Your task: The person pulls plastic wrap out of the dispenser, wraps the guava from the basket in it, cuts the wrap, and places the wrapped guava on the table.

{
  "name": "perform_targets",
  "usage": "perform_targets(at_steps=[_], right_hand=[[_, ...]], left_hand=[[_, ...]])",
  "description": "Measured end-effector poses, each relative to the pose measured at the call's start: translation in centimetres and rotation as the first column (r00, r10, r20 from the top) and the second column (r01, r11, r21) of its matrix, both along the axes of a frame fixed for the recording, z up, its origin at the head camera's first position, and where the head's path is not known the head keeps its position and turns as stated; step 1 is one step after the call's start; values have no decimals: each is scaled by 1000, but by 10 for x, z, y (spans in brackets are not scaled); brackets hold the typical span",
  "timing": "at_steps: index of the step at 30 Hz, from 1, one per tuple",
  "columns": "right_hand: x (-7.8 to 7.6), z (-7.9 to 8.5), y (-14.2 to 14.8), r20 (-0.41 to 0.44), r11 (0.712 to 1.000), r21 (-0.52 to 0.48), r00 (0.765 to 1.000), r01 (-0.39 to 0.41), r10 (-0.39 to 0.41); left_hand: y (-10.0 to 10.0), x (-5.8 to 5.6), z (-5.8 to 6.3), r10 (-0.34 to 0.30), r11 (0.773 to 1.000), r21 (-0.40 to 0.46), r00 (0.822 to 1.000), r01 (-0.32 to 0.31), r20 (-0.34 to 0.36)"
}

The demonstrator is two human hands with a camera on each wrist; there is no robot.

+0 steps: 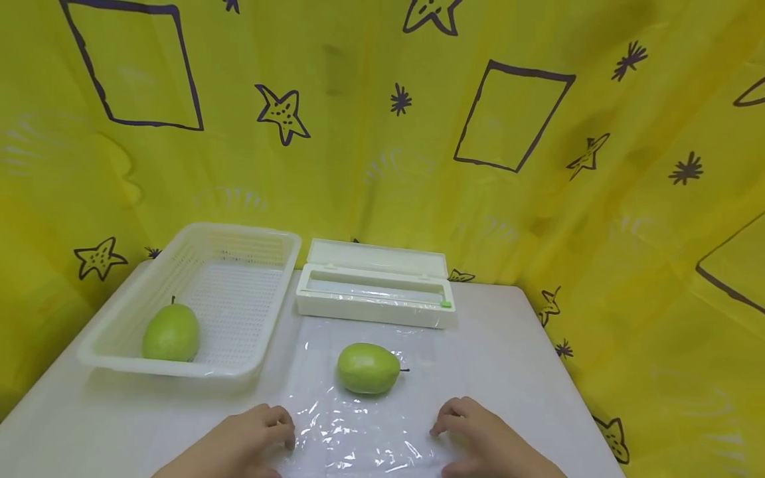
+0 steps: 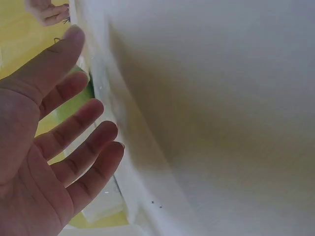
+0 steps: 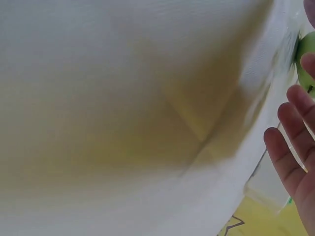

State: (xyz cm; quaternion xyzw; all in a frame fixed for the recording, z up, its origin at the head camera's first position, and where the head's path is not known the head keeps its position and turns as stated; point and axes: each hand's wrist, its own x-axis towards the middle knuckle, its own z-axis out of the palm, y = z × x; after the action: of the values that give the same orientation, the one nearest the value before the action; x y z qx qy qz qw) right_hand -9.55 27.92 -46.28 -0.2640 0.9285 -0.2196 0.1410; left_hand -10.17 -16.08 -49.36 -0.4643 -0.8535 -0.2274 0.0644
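A green pear-like fruit (image 1: 367,368) with a short dark stem lies on its side on a sheet of clear plastic wrap (image 1: 352,435). The wrap runs from a white wrap dispenser (image 1: 376,313), whose lid stands raised, toward the front of the table. Left of the sheet is my left hand (image 1: 245,441), its fingers spread and loosely bent in the left wrist view, holding nothing. On the other side is my right hand (image 1: 487,441), also with nothing in its grasp and fingers relaxed. Both hands are apart from the fruit; whether they touch the wrap I cannot tell.
A white plastic basket (image 1: 271,312) stands at the left with a second green fruit (image 1: 171,333) inside. The white table (image 1: 496,345) ends at a yellow curtain (image 1: 358,199) with drawn stars behind and at the sides. A green slider (image 1: 445,305) sits on the dispenser's right end.
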Motion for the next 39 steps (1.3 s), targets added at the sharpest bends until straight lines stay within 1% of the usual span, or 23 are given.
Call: perform_targets(at_steps=[2,3,6,9,10,16,20,23,25,27,28,32,35,37,39], right_hand=[[2,-2,3,31,1000,-6,999,-12,12],[3,-3,4,14,1000,-6,999,-29,29],[3,-5,5,67,1000,14,998,-7,7],[2,-8,4,103,999,46,994,15,-19],[1,-8,4,128,998,56,991,31,-38],[3,-9,4,146,996,65,987,53,-62],[6,-13,1,88,998,44,995,40,-44],[8,-16,-4,3,999,23,999,-33,33],[9,-18,-7,-46,996,20,996,-82,82],[9,-18,-10,-85,993,33,990,-113,115],[9,-18,-10,-103,992,39,987,-120,124],[9,-17,-10,-143,991,31,981,-127,130],[9,-19,-9,-222,989,15,964,-148,147],[9,-21,-9,-287,987,8,945,-163,158],[9,-21,-9,-349,986,4,924,-166,157]], left_hand=[[0,0,-6,-17,1000,-10,997,16,-71],[1,0,-9,-20,1000,-17,994,18,-107],[3,-1,-13,-18,999,-45,986,10,-166],[4,-1,-14,-18,999,-51,984,9,-178],[3,-2,-14,-19,999,-48,983,10,-184],[-2,-1,-14,-29,999,13,985,31,-172],[-3,1,-14,-16,998,56,986,26,-163],[-4,2,-15,-12,996,83,987,26,-158],[-5,3,-15,-15,995,97,988,30,-154],[-5,3,-15,-17,994,105,989,33,-149],[-5,3,-15,-21,994,107,990,36,-136],[-6,4,-13,-21,992,118,992,36,-126],[-7,4,-10,-16,993,113,997,25,-80],[-8,4,-7,-8,995,97,1000,10,-20],[-9,4,-5,9,996,84,1000,-9,6]])
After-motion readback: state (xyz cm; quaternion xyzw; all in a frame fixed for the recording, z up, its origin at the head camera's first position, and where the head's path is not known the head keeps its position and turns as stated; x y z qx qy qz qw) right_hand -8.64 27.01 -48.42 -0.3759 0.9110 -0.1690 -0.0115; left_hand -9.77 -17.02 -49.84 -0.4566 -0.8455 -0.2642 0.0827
